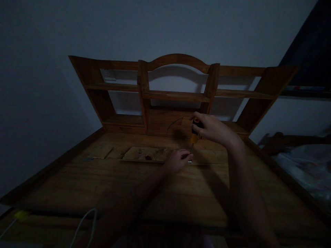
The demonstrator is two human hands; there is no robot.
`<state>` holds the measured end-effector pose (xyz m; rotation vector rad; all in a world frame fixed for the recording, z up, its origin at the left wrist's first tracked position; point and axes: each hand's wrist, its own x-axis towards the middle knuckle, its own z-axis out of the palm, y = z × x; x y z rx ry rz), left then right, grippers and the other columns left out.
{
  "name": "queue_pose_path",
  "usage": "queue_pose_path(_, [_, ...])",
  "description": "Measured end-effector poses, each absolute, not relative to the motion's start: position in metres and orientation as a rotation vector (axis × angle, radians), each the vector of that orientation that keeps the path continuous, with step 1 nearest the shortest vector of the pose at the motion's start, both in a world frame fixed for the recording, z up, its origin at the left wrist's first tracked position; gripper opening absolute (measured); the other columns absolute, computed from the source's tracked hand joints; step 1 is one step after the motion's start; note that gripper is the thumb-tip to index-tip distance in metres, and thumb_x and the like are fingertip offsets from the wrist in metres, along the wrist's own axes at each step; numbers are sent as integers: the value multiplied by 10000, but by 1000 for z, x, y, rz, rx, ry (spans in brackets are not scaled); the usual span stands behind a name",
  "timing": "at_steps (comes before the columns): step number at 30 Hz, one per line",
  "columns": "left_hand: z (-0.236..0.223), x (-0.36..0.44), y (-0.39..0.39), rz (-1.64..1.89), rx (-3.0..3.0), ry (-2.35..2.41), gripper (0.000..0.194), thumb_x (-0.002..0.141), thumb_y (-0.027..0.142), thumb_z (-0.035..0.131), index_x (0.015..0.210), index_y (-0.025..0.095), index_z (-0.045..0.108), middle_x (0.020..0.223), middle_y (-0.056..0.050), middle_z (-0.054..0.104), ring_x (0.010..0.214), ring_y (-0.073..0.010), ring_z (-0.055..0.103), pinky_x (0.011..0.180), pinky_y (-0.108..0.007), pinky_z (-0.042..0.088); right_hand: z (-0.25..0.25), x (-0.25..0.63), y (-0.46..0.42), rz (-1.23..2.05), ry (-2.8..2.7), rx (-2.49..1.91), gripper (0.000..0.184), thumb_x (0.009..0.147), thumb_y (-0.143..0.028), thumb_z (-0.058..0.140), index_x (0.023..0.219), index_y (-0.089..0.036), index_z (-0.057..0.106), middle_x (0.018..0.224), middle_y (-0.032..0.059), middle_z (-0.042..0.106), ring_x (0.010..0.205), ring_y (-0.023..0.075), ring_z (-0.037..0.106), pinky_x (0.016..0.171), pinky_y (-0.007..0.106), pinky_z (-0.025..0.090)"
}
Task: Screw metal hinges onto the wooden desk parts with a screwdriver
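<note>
My right hand (210, 128) is closed around the yellow-and-black handle of a screwdriver (194, 137), which points down, nearly upright. Its shaft runs to a small shiny metal piece (190, 161) on the wooden desktop (178, 186). Beside the screwdriver's lower end, my left hand (179, 160) has its thumb and fingers pinched together. Whatever lies between those fingertips is too small and dark to make out. A damaged, rough strip of wood (144, 154) lies along the desktop left of my left hand.
Behind the desktop stands a wooden shelf unit (178, 95) with an arched top. A small dark metal item (88, 159) lies at the left. A white cable (85, 218) loops at the front left, near a yellow object (21, 216). Plastic-wrapped stuff (307, 168) is at the right.
</note>
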<state>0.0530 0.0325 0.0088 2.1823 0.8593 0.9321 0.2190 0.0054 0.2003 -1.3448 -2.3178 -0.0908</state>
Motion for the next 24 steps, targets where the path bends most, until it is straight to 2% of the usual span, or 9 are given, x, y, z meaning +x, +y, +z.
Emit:
queue_pose_path(6, [7,53,34,922,2167,861,335,1009,409,532,956,168,760,945,-48,755,848,-170,671,796,-263,496,198,217,7,-210,-2302,-1443,206,1005,-359,520,1123,-201,576,1063,107,719,961,248,676,799,320,452])
queue_pose_path(10, [6,53,35,931,2168,846,334,1006,405,533,938,166,756,941,-51,752,858,-173,671,789,-260,497,194,208,6,-407,-2224,-1613,362,1006,-507,494,1141,-179,564,974,140,730,913,317,693,689,343,430])
queue_pose_path(12, [7,53,35,940,2174,840,336,1007,404,530,929,165,753,939,-51,750,858,-172,670,798,-261,499,192,204,5,-446,-2187,-1634,425,997,-535,477,1193,-163,541,1003,161,730,932,344,695,700,363,432])
queue_pose_path(16, [10,52,33,907,2173,873,345,1003,420,534,912,168,752,923,-52,744,840,-173,666,783,-263,507,196,207,2,-231,-2209,-1573,401,943,-430,508,1246,-166,503,1157,169,702,981,318,682,760,366,451])
queue_pose_path(20, [11,52,31,906,2150,881,345,999,431,540,935,172,758,937,-58,749,846,-181,668,784,-269,519,205,220,0,51,-2291,-1494,358,892,-329,537,1224,-197,530,967,80,723,830,243,672,699,312,446])
queue_pose_path(24, [9,53,31,908,2134,903,332,985,441,565,942,176,760,936,-59,753,850,-187,674,784,-271,526,206,226,1,-21,-2291,-1498,278,908,-353,567,1145,-208,568,929,71,716,816,241,671,704,312,441])
